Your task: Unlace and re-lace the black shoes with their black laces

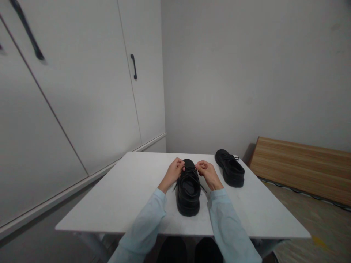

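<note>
A black lace-up shoe (188, 210) stands upright on the white table, its toe pointing away from me and its heel toward me. Both sides of its front are flanked by my hands. My left hand (173, 171) is closed in a pinch on the black shoelace (189, 172) at the left side of the lacing. On the right side, my right hand (207, 172) pinches the lace in the same way. Loose lace ends hang down on either side of the shoe. The small stretch of lace between my fingertips is partly hidden.
A second black shoe (233, 171), with its lace in a bow, stands near the table's right back edge. The white table (131, 197) reaches to a grey wall (219, 73). White cabinets (82, 73) line the left. A wood-grain board (298, 164) leans at the right.
</note>
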A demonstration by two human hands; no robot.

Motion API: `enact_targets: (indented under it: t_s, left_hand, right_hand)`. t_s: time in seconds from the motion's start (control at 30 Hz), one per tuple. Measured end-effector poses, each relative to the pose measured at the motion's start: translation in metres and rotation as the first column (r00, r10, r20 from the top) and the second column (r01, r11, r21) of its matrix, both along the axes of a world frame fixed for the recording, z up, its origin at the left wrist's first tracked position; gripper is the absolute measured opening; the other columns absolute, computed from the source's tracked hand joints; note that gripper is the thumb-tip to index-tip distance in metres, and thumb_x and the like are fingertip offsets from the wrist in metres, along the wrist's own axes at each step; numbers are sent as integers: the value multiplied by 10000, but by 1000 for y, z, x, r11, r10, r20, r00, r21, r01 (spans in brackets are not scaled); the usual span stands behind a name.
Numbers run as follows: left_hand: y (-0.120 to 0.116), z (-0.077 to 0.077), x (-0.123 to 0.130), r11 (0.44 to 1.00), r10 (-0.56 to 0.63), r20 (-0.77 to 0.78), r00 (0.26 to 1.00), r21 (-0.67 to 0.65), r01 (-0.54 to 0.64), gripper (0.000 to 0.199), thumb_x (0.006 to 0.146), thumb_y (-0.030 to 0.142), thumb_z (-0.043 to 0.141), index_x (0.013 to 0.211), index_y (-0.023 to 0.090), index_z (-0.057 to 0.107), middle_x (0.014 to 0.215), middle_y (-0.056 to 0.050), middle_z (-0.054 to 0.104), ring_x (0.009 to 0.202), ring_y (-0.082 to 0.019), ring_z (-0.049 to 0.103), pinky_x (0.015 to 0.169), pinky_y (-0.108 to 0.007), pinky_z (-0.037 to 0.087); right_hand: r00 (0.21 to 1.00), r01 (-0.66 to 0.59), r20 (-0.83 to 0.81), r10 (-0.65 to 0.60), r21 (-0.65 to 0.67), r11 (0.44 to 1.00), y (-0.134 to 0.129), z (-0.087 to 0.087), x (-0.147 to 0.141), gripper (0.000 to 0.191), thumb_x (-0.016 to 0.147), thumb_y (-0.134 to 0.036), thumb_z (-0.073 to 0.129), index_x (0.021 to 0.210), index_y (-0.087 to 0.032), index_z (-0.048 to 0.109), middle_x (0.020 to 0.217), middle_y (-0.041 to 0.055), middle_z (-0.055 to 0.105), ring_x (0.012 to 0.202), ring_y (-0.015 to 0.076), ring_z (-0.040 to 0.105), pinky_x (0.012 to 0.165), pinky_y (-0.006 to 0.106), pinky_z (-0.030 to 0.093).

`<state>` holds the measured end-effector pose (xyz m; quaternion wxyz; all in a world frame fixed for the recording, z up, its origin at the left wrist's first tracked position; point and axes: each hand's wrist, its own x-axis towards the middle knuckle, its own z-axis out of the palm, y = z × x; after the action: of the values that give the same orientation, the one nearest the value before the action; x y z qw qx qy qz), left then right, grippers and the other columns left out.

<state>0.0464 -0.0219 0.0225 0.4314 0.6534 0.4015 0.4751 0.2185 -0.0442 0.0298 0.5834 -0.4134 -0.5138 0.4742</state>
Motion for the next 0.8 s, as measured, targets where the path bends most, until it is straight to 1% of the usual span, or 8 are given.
enact_targets:
  t_s: [0.07,0.13,0.27,0.33,0.4,0.53,0.63,0.8]
  left_hand:
    - [-2,4,-2,999,-18,-18,1000,46,19,248,786,408,559,838,167,526,651,33,534,538,-89,472,514,-199,355]
    - [-4,8,-4,994,-12,-86,996,111,22,243,742,367,621,853,152,597,676,15,558,607,-105,504,567,-210,377]
    - [-7,11,-5,990,72,-239,968,135,-41,203,749,331,615,819,152,679,629,12,531,569,-114,478,547,-226,363]
    - [-7,11,-5,983,126,-277,953,167,-81,170,769,308,596,784,160,679,653,6,535,582,-120,485,561,-234,378]
    - [-5,9,-3,968,167,-300,939,233,-97,126,782,265,584,753,168,659,716,-5,560,646,-131,510,619,-244,405]
    - [-1,3,-3,944,223,-308,925,306,-125,91,810,212,552,746,173,605,795,-18,536,749,-146,525,703,-265,443]
    - [1,-1,-4,954,216,-296,930,266,-137,90,826,193,517,757,169,570,850,-26,494,743,-137,522,647,-252,468]
    - [1,-2,-6,990,130,-293,947,88,-109,112,853,224,458,798,160,531,926,-35,424,646,-100,502,419,-185,428]
  right_hand:
    - [1000,3,22,-3,11,1000,0,0,2,324,582,-373,773,789,-169,632,555,-34,575,469,78,393,460,217,240]
    - [996,20,83,-22,30,999,2,-1,3,336,577,-357,777,826,-161,666,552,-31,577,490,92,430,471,222,264]
    - [947,62,307,-94,111,992,7,-4,6,235,621,-350,737,752,-155,719,662,37,678,584,141,529,559,268,370]
    - [899,84,413,-146,166,983,9,-5,8,193,666,-350,698,705,-162,722,709,61,707,623,162,558,616,296,402]
    - [859,92,478,-185,210,973,11,-7,10,186,705,-349,663,677,-171,710,707,63,706,646,175,574,643,309,418]
    - [804,164,512,-301,295,941,13,-12,13,203,721,-359,647,622,-183,662,727,56,637,685,183,570,657,316,444]
    - [793,195,508,-335,310,931,14,-16,15,215,722,-369,647,609,-187,635,764,52,583,711,183,560,671,322,463]
    - [785,221,531,-319,241,945,16,-20,18,179,705,-318,646,596,-182,608,782,48,562,709,177,562,690,327,472]
